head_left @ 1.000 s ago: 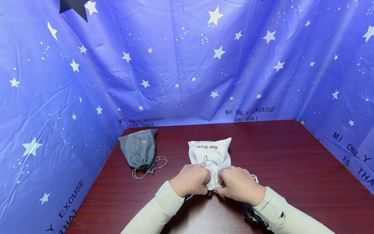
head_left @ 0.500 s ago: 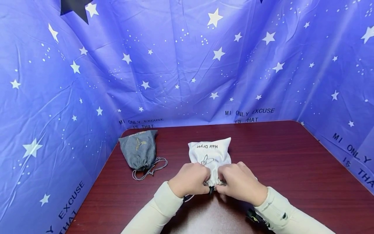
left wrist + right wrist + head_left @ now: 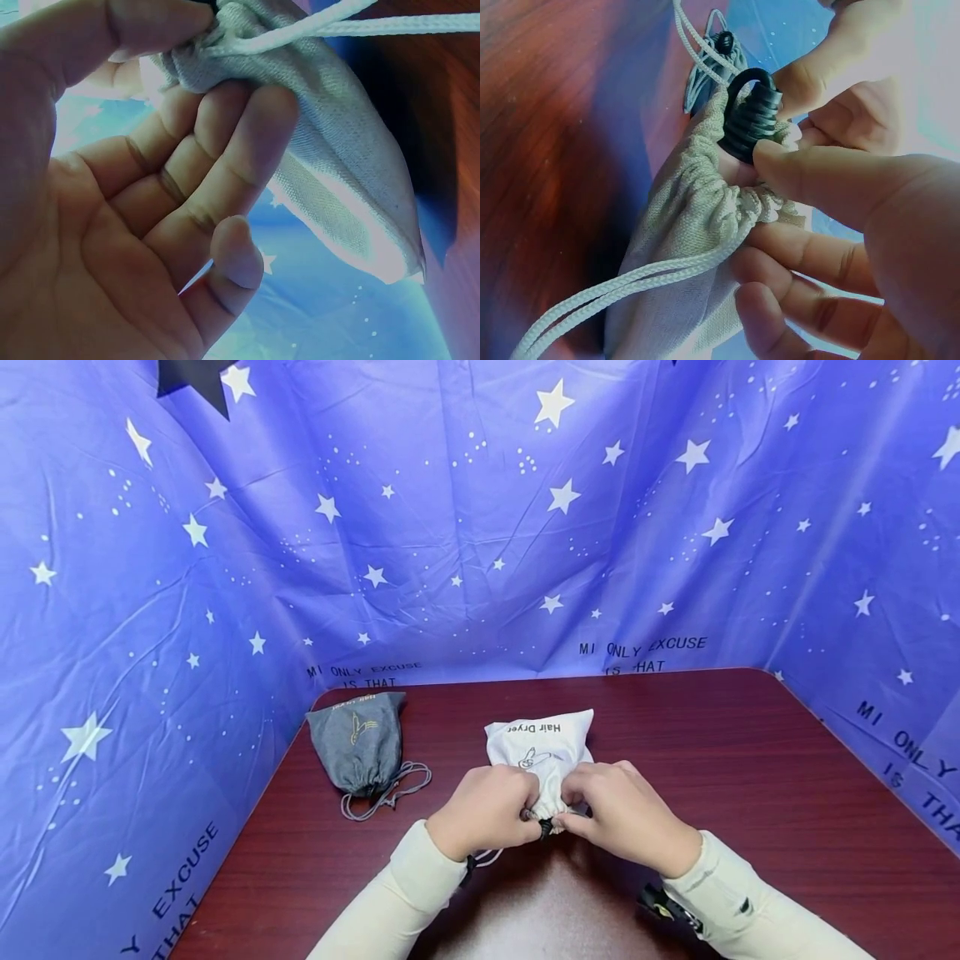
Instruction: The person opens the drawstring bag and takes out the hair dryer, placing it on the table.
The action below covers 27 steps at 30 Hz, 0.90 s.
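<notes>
A white cloth drawstring bag [image 3: 567,747] printed "Hair Dryer" lies in front of me, its gathered mouth towards me. My left hand [image 3: 483,810] pinches the left side of this mouth between thumb and fingers. On the opposite side my right hand [image 3: 633,818] holds the gathered rim, its fingers bent beneath the cloth. A black coiled cord [image 3: 751,124] pokes out of the mouth, and the right thumb [image 3: 787,165] touches it. White drawstrings [image 3: 630,281] trail from both sides of the bag [image 3: 337,105]. What else the bag contains is hidden by the cloth.
A grey drawstring bag [image 3: 360,743] with gold print lies at the table's far left, its grey cords [image 3: 408,777] loose beside it. The dark red table [image 3: 712,752] is bounded by blue star-patterned cloth [image 3: 450,527] at the back and sides.
Both hands have shifted slightly forward, away from me, with the white bag's mouth between them. The right thumb has spread further from its fingers. The grey bag stays where it was.
</notes>
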### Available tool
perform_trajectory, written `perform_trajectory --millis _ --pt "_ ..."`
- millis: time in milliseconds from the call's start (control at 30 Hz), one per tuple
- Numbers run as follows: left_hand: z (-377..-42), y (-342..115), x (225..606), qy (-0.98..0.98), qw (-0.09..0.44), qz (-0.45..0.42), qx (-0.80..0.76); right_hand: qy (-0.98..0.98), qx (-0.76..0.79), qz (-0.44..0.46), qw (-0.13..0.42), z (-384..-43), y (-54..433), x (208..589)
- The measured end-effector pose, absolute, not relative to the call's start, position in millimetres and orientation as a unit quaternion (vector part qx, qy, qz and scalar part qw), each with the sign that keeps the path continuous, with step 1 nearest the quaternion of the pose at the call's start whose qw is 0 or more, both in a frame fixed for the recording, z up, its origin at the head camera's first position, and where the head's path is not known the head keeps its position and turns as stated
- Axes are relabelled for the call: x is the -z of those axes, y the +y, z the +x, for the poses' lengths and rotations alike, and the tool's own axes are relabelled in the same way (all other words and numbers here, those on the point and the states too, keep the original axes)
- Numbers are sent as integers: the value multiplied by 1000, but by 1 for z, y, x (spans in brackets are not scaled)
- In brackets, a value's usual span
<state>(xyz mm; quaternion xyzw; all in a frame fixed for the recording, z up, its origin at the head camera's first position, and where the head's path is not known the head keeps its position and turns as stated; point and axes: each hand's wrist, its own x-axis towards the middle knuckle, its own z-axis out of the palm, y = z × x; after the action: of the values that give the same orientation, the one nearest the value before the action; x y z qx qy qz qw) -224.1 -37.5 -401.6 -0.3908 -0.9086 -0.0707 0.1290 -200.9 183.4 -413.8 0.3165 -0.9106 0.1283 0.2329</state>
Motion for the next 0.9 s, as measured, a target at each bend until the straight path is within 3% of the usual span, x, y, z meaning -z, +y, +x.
perform_trajectory --millis 333,900 --pt "-225 -38 398 -910 131 -377 114 -909 -149 311 235 -203 187 406" --pt "-227 -38 396 -906 175 -349 166 -898 -157 287 293 -205 188 403"
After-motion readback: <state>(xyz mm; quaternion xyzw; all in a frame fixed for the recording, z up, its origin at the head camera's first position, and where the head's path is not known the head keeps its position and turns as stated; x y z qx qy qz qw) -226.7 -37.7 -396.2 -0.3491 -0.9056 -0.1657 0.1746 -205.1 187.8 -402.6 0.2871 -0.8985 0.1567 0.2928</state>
